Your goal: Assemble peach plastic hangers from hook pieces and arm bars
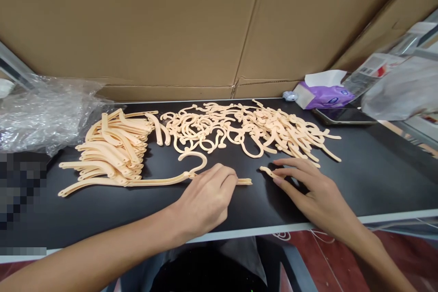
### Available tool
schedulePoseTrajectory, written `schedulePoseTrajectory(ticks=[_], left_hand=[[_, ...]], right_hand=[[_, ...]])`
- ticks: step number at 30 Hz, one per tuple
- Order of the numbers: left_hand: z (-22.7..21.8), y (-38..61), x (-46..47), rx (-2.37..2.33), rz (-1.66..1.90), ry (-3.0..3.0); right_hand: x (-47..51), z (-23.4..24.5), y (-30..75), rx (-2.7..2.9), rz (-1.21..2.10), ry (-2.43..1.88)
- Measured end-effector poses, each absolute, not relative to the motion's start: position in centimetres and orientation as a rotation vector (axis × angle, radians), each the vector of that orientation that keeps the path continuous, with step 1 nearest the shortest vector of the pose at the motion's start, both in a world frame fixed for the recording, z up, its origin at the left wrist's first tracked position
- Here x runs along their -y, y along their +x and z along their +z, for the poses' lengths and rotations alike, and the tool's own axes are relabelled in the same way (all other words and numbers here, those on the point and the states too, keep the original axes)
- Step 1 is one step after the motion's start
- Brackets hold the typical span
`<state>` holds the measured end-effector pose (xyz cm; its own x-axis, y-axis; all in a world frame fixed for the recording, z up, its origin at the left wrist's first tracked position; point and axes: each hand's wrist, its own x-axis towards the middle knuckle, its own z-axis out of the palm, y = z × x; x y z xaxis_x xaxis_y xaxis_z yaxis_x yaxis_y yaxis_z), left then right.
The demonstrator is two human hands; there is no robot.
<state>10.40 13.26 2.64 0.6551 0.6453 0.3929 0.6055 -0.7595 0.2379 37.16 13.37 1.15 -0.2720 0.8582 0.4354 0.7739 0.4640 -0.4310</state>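
A peach plastic hanger (pixel 150 180) lies flat on the black table (pixel 376 178), its hook pointing away from me. My left hand (pixel 205 200) rests on the hanger's right arm, fingers curled down onto it. My right hand (pixel 308 187) lies beside it with fingers stretched out, its fingertips touching a small loose peach piece (pixel 268 172). Behind the hands, a pile of peach hooks (pixel 253 130) is spread over the table. A stack of peach hanger arms (pixel 112 148) sits at the left.
Crumpled clear plastic (pixel 44 109) lies at the far left. A purple tissue pack (pixel 325 93), a phone (pixel 344 116) and a plastic bag (pixel 400 86) sit at the back right. A cardboard wall (pixel 171 23) closes off the back.
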Motion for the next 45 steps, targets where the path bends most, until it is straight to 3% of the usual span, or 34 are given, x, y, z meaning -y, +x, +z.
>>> schedulePoseTrajectory(ticks=[13, 27, 45], left_hand=[[2.4, 10.5, -13.1, -0.977, 0.730, 2.770], [2.8, 11.0, -13.2, -1.069, 0.591, 2.805], [2.7, 11.2, -13.2, -1.096, 0.590, 2.843]], right_hand=[[-13.8, 2.2, 34.5, 2.167, 0.071, -0.956], [-14.0, 3.4, 35.6, 2.363, 0.410, -1.060], [-14.1, 4.2, 34.8, 2.281, 0.564, -1.029]])
